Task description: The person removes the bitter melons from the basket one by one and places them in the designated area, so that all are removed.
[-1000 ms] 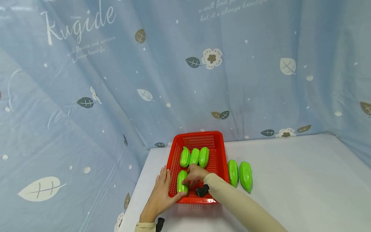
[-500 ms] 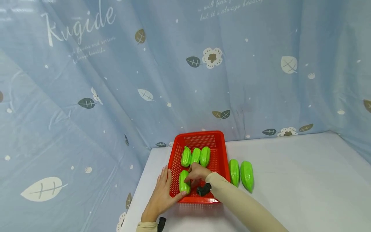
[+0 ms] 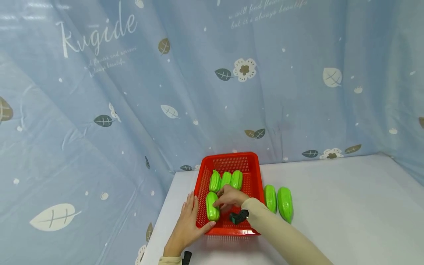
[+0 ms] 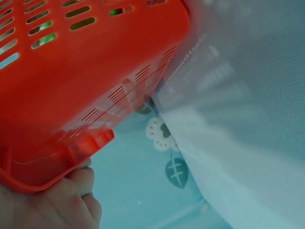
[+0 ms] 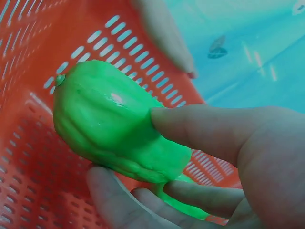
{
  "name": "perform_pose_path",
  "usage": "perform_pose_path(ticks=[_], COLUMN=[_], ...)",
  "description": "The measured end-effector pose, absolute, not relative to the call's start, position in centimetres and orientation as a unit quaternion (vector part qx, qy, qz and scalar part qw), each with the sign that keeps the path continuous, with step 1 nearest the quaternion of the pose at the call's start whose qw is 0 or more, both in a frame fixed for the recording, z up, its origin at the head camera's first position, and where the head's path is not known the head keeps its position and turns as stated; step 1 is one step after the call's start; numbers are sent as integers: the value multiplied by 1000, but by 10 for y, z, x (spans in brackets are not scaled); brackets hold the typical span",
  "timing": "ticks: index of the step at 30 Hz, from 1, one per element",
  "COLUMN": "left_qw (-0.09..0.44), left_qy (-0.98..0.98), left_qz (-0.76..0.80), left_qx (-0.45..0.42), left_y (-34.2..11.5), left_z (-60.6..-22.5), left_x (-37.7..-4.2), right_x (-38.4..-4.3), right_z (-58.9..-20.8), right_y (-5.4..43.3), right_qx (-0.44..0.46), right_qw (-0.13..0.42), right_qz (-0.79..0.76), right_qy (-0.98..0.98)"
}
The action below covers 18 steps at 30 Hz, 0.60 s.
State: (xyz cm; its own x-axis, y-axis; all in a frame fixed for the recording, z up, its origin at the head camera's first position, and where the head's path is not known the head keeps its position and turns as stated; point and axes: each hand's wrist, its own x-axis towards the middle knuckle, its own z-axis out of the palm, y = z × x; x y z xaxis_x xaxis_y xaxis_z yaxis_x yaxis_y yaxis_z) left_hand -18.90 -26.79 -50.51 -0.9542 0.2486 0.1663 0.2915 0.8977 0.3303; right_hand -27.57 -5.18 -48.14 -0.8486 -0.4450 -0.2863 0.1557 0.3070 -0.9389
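My right hand (image 3: 230, 196) reaches into a red perforated basket (image 3: 232, 232) and pinches a ridged green gourd (image 3: 212, 211) at the basket's left front. In the right wrist view, the thumb lies on top of the gourd (image 5: 105, 114) and fingers sit along its lower side. My left hand (image 3: 188, 224) rests along the basket's left rim with fingers stretched out, its thumb at the front left corner. The left wrist view shows that hand (image 4: 62, 202) against the basket rim (image 4: 52, 174). A row of green gourds (image 3: 226, 179) lies further back in the basket.
Two more green gourds, one nearer (image 3: 270, 198) and one further right (image 3: 285, 203), lie on the white table (image 3: 341, 206) beside the basket. A blue printed curtain (image 3: 281, 106) hangs behind and to the left.
The pinched gourd has shifted slightly toward the back of the basket with my right hand. My left hand stays at the rim. The head view has shifted a little.
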Motion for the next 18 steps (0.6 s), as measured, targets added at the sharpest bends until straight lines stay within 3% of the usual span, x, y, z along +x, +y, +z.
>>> perform_pose_path(ticks=[18], left_qw=[62], left_qy=[-972], left_qz=[-187], left_qx=[-129], left_y=[-266], left_z=[-507], left_x=[-187], right_x=[-270], right_z=[-460], right_y=[-15], right_qx=[-113], right_qw=[266], right_qz=[-656], right_qy=[697])
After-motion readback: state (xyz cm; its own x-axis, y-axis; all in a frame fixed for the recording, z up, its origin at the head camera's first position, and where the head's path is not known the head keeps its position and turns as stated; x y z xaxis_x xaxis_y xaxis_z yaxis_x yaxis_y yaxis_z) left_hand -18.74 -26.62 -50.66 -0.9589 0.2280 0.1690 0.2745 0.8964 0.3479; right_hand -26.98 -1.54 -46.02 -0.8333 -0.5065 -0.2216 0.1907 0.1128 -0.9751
